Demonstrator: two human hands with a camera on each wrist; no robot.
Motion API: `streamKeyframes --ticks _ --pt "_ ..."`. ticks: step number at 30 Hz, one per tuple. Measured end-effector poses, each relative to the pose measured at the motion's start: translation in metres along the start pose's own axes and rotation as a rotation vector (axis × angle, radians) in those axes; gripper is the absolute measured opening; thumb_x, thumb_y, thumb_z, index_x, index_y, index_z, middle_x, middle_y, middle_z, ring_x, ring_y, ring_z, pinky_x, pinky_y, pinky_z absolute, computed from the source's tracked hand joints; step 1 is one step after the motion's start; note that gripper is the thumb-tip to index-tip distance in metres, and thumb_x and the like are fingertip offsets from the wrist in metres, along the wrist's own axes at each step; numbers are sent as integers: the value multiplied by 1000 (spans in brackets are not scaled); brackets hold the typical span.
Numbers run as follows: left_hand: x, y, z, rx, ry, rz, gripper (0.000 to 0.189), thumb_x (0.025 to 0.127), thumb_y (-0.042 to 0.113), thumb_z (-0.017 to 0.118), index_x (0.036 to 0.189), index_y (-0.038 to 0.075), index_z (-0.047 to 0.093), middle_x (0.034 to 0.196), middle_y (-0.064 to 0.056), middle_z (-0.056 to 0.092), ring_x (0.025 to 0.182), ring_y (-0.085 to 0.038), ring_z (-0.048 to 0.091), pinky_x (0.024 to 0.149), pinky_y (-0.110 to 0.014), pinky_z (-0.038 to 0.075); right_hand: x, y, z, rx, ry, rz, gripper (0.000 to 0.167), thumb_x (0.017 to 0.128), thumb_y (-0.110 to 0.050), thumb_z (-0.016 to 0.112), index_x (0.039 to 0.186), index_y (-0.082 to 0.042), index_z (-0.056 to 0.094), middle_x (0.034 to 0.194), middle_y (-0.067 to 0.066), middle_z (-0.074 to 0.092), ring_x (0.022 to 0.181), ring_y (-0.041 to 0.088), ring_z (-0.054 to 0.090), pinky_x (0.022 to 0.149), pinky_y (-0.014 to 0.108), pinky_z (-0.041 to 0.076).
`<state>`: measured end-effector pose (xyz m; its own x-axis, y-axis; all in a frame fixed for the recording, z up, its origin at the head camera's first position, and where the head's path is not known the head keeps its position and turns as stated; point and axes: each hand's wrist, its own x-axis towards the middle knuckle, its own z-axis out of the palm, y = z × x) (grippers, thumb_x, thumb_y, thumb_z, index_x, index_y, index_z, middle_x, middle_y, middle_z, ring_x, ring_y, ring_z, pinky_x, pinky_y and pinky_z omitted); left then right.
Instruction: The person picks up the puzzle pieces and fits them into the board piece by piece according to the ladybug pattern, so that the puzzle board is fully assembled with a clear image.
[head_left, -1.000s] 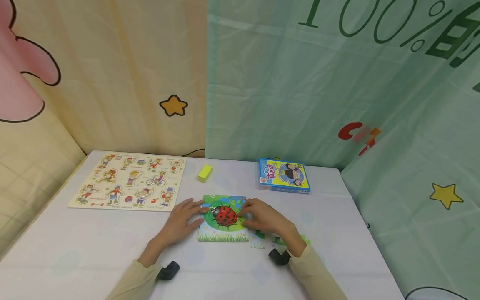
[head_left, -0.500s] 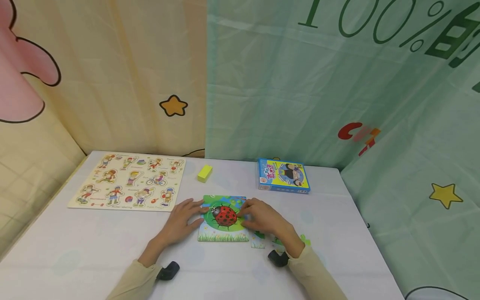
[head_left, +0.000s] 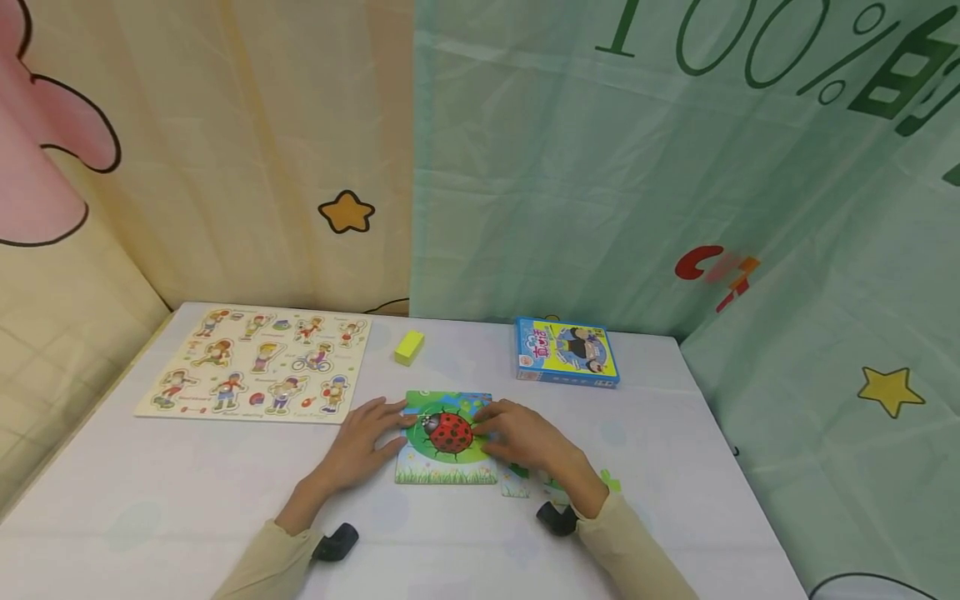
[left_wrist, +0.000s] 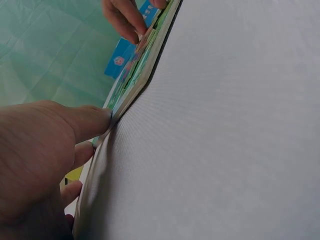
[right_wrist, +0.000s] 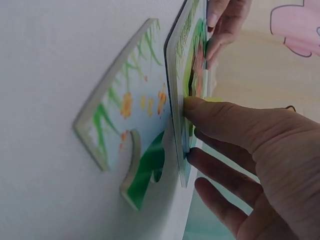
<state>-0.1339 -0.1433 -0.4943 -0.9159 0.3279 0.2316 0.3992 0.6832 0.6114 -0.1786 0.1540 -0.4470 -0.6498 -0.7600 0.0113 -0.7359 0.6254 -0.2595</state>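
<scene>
A square ladybug puzzle board [head_left: 446, 475] lies on the table between the two hands. My left hand [head_left: 367, 442] rests at the board's left side, its fingers stretched out and touching the edge; the left wrist view shows its thumb [left_wrist: 92, 120] against the board's rim. My right hand [head_left: 525, 435] is over the board's right part, thumb and curled fingertips pinching a puzzle piece beside the ladybug. In the right wrist view the thumb [right_wrist: 200, 107] meets that piece, most of which is hidden. A loose puzzle piece [right_wrist: 132, 120] with grass and flowers lies just right of the board.
More loose puzzle pieces [head_left: 611, 481] lie partly hidden beneath the right wrist. A peg board with sports figures [head_left: 251, 367] stands flat at the back left. Behind the hands are a yellow block [head_left: 409, 347] and a blue card box [head_left: 567, 352]. Curtains hang along the table's back edge.
The right hand has shifted very slightly over the board, and its wrist covers the loose pieces a little differently. The left hand and the board stay put.
</scene>
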Motion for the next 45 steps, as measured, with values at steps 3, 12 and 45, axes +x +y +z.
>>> streamKeyframes --ticks 3,12,45 --pt "0 0 0 4 10 10 34 94 17 68 128 16 67 148 -12 54 143 -46 34 115 -65 26 2 0 0 6 -16 -12 26 93 -18 72 117 -9 75 126 3 69 120 21 60 102 38 52" --pt "1 -1 0 10 -7 0 34 95 19 68 129 17 67 149 -11 53 144 -45 33 116 -64 25 5 1 0 22 -35 -10 26 92 -20 74 116 -10 75 127 1 69 120 19 60 103 37 51" --pt "0 0 -1 -1 -21 -18 34 96 18 66 130 16 67 150 -11 52 146 -44 31 117 -62 23 4 1 4 -60 -57 -61 35 97 -22 68 132 -18 68 137 -4 64 102 13 57 86 25 51"
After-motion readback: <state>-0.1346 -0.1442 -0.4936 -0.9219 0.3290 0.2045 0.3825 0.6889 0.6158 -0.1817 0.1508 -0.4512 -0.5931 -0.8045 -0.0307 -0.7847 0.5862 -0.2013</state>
